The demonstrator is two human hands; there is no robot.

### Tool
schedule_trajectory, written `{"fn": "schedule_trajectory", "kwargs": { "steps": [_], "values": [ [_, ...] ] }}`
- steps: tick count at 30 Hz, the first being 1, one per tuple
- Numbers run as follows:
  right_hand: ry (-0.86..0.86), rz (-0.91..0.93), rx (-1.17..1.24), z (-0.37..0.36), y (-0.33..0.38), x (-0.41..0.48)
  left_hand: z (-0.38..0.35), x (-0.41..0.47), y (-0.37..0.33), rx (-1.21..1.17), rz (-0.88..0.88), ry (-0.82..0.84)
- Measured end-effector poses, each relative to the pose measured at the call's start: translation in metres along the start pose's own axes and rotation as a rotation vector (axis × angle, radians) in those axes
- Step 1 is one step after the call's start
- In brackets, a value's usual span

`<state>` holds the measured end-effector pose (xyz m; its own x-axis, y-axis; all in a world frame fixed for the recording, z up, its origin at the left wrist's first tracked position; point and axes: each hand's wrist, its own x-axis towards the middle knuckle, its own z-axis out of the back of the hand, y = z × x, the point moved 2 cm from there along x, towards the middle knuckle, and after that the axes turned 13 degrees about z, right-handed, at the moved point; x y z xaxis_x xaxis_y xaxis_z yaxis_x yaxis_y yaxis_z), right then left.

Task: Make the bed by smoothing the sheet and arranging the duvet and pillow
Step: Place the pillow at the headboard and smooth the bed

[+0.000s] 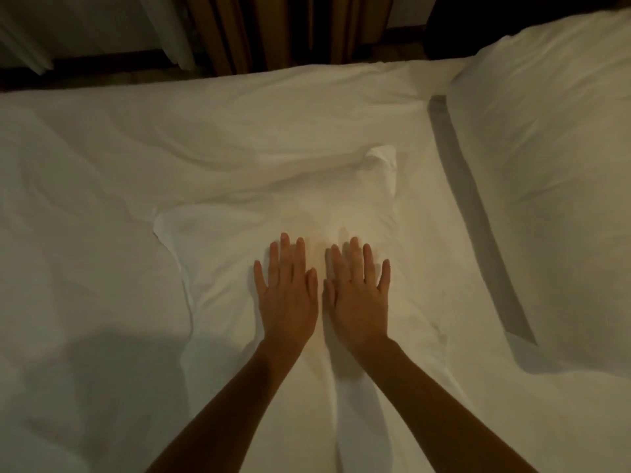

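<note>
A white duvet [119,165] covers most of the bed and lies in soft wrinkles. A folded, raised part of it [239,227] sits in the middle, with a small peak at its far right corner. My left hand [286,295] and my right hand [358,295] lie flat on that fold, side by side, fingers straight and spread, pointing away from me. A plump white pillow [553,148] rests at the right end of the bed, apart from both hands. A strip of white sheet [426,233] shows between the duvet fold and the pillow.
Beyond the far edge of the bed hang brown curtains [273,29] and a white sheer curtain [27,32]. A dark gap [102,70] runs along that far edge. My shadow falls on the duvet at the lower left.
</note>
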<state>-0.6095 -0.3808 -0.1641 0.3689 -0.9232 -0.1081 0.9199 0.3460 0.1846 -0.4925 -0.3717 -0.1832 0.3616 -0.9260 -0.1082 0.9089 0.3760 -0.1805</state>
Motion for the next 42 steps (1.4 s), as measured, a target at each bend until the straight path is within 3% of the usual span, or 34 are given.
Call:
{"fn": "schedule_trajectory", "kwargs": {
  "steps": [8,19,25,30,32,36,38,42],
  "values": [
    [-0.009,0.028,-0.05,-0.038,-0.009,0.045,-0.048,0.011,0.013,-0.018,0.058,0.006],
    [-0.042,0.059,-0.126,-0.102,-0.024,0.034,-0.105,0.001,0.027,0.013,0.005,-0.074],
    [-0.066,0.058,-0.143,-0.123,-0.026,0.032,-0.122,-0.002,0.028,0.042,0.016,-0.041],
    [-0.096,0.065,-0.111,-0.094,-0.021,0.039,-0.088,0.009,0.02,-0.007,0.0,0.006],
    [-0.181,0.063,-0.048,-0.064,-0.019,0.047,-0.055,0.02,0.014,-0.075,-0.021,-0.059],
    [-0.33,0.082,0.003,-0.014,-0.015,0.1,-0.013,0.086,0.0,-0.165,0.177,-0.214],
    [-0.308,0.084,-0.03,-0.011,-0.018,0.136,-0.017,0.119,-0.003,-0.134,0.202,-0.187],
    [-0.103,-0.003,-0.107,-0.046,-0.037,0.16,-0.065,0.133,0.011,-0.037,0.18,-0.118]
  ]
}}
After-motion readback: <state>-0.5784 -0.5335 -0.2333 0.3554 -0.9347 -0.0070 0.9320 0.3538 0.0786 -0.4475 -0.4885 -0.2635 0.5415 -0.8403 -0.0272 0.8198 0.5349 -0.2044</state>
